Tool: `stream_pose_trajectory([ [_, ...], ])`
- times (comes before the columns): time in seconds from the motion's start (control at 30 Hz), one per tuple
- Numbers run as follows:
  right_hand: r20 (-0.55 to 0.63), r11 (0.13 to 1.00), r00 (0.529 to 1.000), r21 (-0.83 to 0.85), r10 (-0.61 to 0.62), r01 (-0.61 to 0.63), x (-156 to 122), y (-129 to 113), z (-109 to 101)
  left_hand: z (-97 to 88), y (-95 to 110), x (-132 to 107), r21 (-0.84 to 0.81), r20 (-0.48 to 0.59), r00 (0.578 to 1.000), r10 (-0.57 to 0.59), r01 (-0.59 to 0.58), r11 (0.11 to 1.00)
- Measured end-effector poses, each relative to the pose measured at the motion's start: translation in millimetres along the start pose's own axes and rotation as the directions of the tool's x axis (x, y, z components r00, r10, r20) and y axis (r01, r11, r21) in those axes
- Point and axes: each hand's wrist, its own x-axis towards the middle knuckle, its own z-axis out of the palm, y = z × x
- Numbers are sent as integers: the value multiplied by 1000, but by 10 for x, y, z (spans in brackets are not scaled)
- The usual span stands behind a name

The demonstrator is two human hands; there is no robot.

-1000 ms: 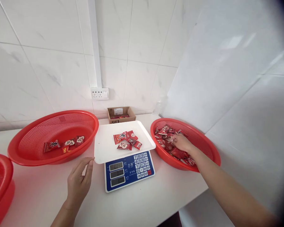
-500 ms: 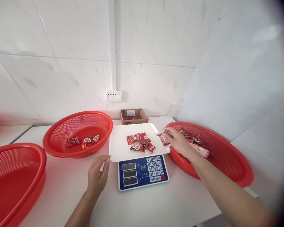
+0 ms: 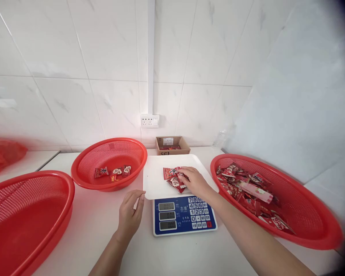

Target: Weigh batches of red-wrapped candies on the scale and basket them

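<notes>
A white tray [image 3: 156, 178] tops the blue electronic scale [image 3: 184, 216]. Several red snack packets [image 3: 175, 184] lie heaped on it. My right hand [image 3: 197, 184] is over the right side of this heap, fingers curled down around packets and partly hiding them. At the tray's near left corner is my left hand [image 3: 131, 211], thumb and forefinger closed at the edge. The scale's upper display [image 3: 166, 207] shows faint digits, roughly 0.050.
To the right, a large red basket [image 3: 310, 214] holds many packets and a pink one. Another red basket [image 3: 109, 149] at back left has several packets. A third basket [image 3: 31, 222] stands near left. Behind the tray sits a cardboard box [image 3: 172, 145]; a socket [image 3: 150, 120] is on the wall.
My right hand has carried a red packet leftward from the tray's right edge onto the heap. My left hand stays at the tray corner. The whole view has shifted slightly.
</notes>
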Motion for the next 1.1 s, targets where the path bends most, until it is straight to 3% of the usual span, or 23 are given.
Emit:
stream_pose_trajectory([
  [0.2,102,998,994,-65,23,-17,-53,52,77,-3,4,-5,-2,6,1000,-9,9,1000],
  [0.4,84,990,993,-122,80,-70,-120,-12,-22,10,-21,-16,4,15,1000,-9,9,1000],
  [0.63,245,977,964,-153,-106,146,-23,-292,8,12,1,-7,-4,19,1000,-12,12,1000],
  [0.73,273,980,956,-136,-106,147,62,-293,101,0,-6,-3,0,12,1000,-20,20,1000],
  [0.93,191,993,980,-98,-50,69,40,-217,10,-15,-18,-8,10,-5,1000,-18,18,1000],
  [1.1,-26,999,999,-34,40,-41,-251,-12,-297,-22,-8,-7,8,-18,1000,-19,19,1000],
])
